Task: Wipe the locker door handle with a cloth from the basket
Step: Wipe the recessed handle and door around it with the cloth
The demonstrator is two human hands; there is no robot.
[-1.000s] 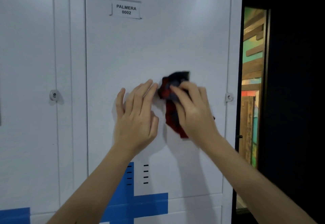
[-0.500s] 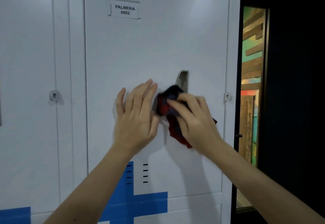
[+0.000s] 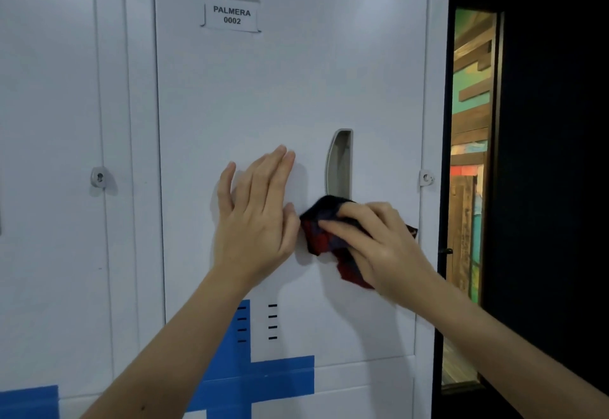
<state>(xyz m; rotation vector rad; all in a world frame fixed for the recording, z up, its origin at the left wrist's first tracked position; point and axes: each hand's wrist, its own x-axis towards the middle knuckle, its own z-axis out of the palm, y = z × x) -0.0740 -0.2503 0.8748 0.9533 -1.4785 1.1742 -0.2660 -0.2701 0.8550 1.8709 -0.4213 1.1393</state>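
Right hand [image 3: 389, 247] presses the bunched cloth [image 3: 324, 232] at the handle's [image 3: 339, 163] 6 o'clock end; left hand [image 3: 257, 217] flat on the door [image 3: 280, 82], fingers together, bare panel toward 12 o'clock

A label plate [image 3: 230, 14] reading "PALMERA 0002" is fixed near top of a white panel. Blue painted bands [image 3: 263, 382] are seen low down, w/ short vent slots [image 3: 272, 321] beside them. A lock hasp [image 3: 98, 177] is mounted at left, another [image 3: 427, 178] at right edge. A dark doorway [image 3: 474, 155] is seen at right, w/ coloured wood beyond.
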